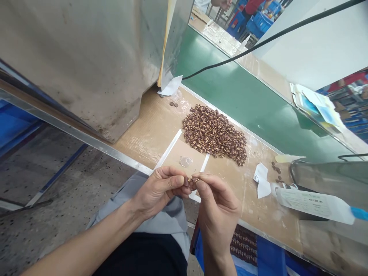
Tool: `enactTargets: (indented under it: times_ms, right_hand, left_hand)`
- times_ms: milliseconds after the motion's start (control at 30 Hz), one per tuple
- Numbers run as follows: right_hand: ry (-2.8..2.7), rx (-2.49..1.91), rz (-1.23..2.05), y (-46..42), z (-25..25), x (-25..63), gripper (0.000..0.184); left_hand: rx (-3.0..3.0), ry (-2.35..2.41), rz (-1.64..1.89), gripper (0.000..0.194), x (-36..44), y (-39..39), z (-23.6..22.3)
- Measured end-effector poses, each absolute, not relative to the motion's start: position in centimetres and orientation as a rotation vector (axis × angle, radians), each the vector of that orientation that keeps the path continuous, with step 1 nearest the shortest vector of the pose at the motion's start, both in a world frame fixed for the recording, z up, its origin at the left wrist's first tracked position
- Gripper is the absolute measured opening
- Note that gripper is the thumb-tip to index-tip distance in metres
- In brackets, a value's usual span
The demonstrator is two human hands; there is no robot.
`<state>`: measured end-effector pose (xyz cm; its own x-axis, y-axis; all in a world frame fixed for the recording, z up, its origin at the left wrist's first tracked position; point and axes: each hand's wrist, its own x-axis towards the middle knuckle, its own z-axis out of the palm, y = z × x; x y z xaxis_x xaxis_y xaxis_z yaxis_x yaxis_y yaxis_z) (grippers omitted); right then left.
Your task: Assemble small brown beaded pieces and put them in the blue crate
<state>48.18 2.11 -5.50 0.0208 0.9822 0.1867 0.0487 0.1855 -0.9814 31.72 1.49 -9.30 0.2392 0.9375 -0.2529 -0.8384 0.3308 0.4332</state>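
On the head feed I have one downward view over a workbench topped with tan board (pixel 143 147). The person's left hand (pixel 158 189) and right hand (pixel 217 209) are close together above the bench's near edge, both narrowed to a pinch, with the fingertips (pixel 179 180) meeting on a small cluster of brown beads (pixel 192 182). From here I can't tell how the cluster is joined or which way its long axis runs. It looks short and sits between the two hands, held by both.

Forward of the hands and slightly to the right lies a heap of gold-flecked brown beads (pixel 214 134), its long axis running diagonally along the bench. The right hand is the nearer to it, though only just. Closer in, a few clear round discs (pixel 186 161) lie between two strips of white tape (pixel 171 148). Two loose brown beads (pixel 173 104) sit beyond the heap's left end. Off to the right are a crumpled white paper (pixel 261 180), more loose brown beads (pixel 276 171) and a labelled plastic sleeve (pixel 313 203). A green conveyor belt (pixel 244 103) runs behind the bench, and a grey cloth (pixel 138 203) lies across the person's lap.
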Motion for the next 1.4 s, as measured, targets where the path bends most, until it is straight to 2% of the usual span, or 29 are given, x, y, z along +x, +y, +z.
enactTargets:
  times_ms: [300, 500, 1167, 1400]
  right_hand:
    - [-1.415, -1.059, 0.846, 2.0, -5.7, 48.2, 0.018]
    - [-1.450, -1.083, 0.793, 1.7, -6.2, 48.7, 0.017]
    - [-1.650, -0.959, 0.523, 1.7, -6.2, 49.0, 0.039]
    - [-1.544, -1.051, 0.648, 1.2, -6.4, 49.4, 0.028]
  left_hand:
    - [0.175, 0.555, 1.235, 0.030, 31.8, 1.1, -8.1]
    - [0.171, 0.605, 1.193, 0.030, 31.2, 1.1, -6.8]
    - [0.196, 0.740, 1.162, 0.036, 30.9, 0.9, -5.1]
    - [0.253, 0.780, 1.161, 0.035, 31.9, 1.0, -5.8]
